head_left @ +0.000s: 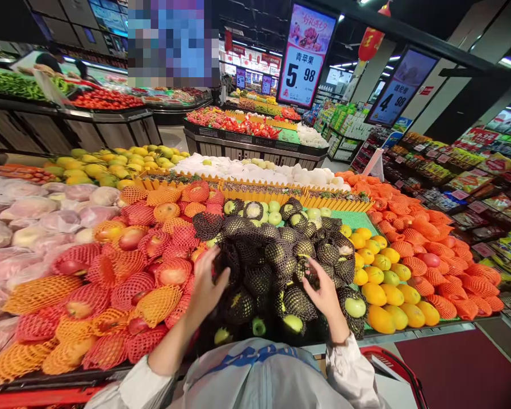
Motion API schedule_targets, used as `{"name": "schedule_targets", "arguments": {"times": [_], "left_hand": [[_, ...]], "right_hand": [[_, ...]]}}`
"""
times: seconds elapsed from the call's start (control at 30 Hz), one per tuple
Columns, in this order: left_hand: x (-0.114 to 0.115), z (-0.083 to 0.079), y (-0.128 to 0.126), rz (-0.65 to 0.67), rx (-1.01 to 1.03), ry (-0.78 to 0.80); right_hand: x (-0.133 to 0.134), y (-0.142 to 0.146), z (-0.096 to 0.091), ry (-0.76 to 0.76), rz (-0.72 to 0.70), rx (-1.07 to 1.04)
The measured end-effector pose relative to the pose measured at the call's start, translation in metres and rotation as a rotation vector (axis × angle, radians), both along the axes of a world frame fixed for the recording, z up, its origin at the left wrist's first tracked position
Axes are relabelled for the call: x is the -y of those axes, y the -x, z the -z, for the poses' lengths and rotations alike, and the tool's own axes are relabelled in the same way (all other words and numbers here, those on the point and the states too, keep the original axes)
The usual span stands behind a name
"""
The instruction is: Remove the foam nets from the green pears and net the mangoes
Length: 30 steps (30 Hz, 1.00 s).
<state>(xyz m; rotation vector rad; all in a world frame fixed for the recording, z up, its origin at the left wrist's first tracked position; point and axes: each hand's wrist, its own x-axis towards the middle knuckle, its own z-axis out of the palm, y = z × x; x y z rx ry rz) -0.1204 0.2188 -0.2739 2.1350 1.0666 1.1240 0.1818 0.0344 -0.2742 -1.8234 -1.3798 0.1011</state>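
Note:
A pile of green apples in black foam nets (pixel 259 278) lies in the middle of the display, directly in front of me. My left hand (pixel 208 279) is at the pile's left edge, thumb apart from the fingers. Its fingertips lie against the dark netting, beside apples in red nets (pixel 174 271). Over on the right side of the pile, my right hand (pixel 322 288) has its fingers spread and slightly curled. They are close to a netted apple (pixel 298 301); whether they touch it I cannot tell. Neither hand visibly holds anything.
Orange-yellow fruit (pixel 381 292) and orange-netted fruit (pixel 426 238) lie to the right. Bagged pale fruit (pixel 38 227) is at the left. A yellow fence divider (pixel 259 192) runs behind the apples. Price screens (pixel 307 57) hang above. A red basket rim (pixel 402 363) shows at lower right.

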Motion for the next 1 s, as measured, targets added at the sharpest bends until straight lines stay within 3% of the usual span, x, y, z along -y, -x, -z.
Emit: {"name": "schedule_targets", "arguments": {"times": [0.07, 0.2, 0.37, 0.5, 0.57, 0.67, 0.77, 0.87, 0.93, 1.0], "left_hand": [[-0.026, -0.004, 0.003, -0.144, -0.078, -0.018], [-0.062, -0.002, 0.004, -0.286, -0.288, 0.166], [-0.089, 0.008, -0.001, -0.250, -0.399, 0.251], [-0.096, 0.001, -0.002, -0.231, -0.260, 0.236], [-0.088, -0.010, -0.003, -0.209, -0.097, 0.180], [-0.058, -0.029, -0.004, -0.095, 0.237, 0.159], [-0.015, -0.039, -0.007, 0.122, 0.458, 0.462], [0.025, -0.034, -0.010, 0.465, 0.360, 0.670], [0.043, -0.028, -0.011, 0.649, 0.224, 0.658], [0.055, -0.023, -0.012, 0.732, 0.138, 0.614]], "right_hand": [[0.014, 0.002, 0.005, 0.024, -0.002, 0.017], [0.035, -0.013, 0.007, -0.013, 0.139, 0.013], [0.052, -0.028, -0.001, -0.088, 0.273, 0.060], [0.054, -0.025, -0.002, -0.123, 0.326, 0.046], [0.051, -0.020, -0.003, -0.138, 0.316, 0.022], [0.040, -0.001, -0.008, -0.182, 0.268, -0.154], [0.024, 0.033, -0.009, -0.164, 0.096, -0.498], [0.010, 0.075, -0.001, -0.068, -0.149, -0.852], [0.004, 0.097, 0.006, -0.031, -0.225, -1.044], [0.000, 0.111, 0.011, 0.017, -0.246, -1.178]]}}
